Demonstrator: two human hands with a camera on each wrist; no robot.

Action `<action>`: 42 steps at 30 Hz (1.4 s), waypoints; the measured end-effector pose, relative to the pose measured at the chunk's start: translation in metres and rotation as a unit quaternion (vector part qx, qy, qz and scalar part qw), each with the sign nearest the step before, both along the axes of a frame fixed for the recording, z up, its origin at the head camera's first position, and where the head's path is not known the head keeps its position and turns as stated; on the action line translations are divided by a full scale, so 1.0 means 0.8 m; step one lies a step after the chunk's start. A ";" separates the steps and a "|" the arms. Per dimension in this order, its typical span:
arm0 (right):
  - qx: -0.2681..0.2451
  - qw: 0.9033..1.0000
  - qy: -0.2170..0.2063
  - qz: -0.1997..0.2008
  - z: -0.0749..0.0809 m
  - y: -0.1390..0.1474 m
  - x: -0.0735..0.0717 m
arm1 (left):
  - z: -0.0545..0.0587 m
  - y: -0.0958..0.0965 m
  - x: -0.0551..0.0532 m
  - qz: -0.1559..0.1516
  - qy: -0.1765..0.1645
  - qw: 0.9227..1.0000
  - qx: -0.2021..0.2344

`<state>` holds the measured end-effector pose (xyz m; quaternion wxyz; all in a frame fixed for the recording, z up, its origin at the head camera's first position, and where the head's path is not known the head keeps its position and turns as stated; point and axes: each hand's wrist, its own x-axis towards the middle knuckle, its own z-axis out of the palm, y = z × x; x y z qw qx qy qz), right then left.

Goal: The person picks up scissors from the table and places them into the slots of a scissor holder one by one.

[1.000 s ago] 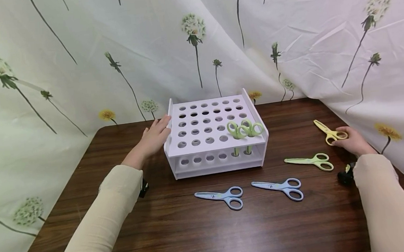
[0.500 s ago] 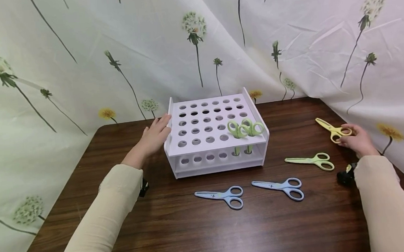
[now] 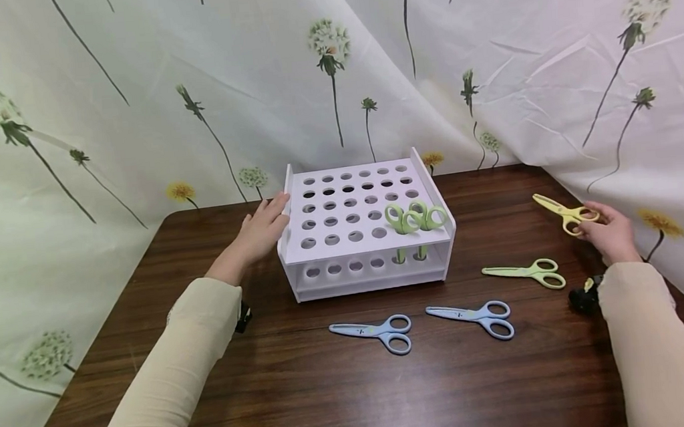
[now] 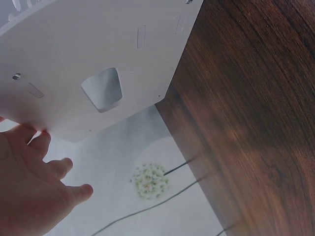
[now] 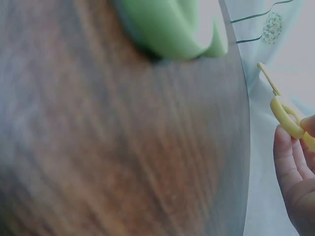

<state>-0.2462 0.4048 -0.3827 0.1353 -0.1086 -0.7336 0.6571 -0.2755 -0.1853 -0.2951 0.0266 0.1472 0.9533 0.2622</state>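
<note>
My right hand (image 3: 611,229) pinches the handle loops of yellow scissors (image 3: 562,213) at the table's right side, their blades pointing up and left. In the right wrist view the thumb and fingers grip the yellow scissors (image 5: 283,115) above the table. My left hand (image 3: 261,228) rests against the left side of a white rack (image 3: 344,245), fingers spread at its upper edge; the left wrist view shows the hand (image 4: 34,182) beside the rack's side panel (image 4: 64,59). Two green scissors (image 3: 416,218) stand blades down in the rack's front right holes.
Green scissors (image 3: 524,272) lie on the table right of the rack, nearer me than the yellow pair. Two blue scissors, one left (image 3: 372,332) and one right (image 3: 470,315), lie before the rack. A flower-print cloth (image 3: 216,69) hangs around the back and sides.
My right hand has lifted the yellow scissors and moved them slightly to the right and away from me. The left hand stays at the rack.
</note>
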 end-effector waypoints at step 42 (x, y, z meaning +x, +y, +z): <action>-0.089 0.986 0.138 0.002 0.100 -0.067 -0.025 | -0.001 0.001 -0.001 0.002 -0.002 1.000 0.004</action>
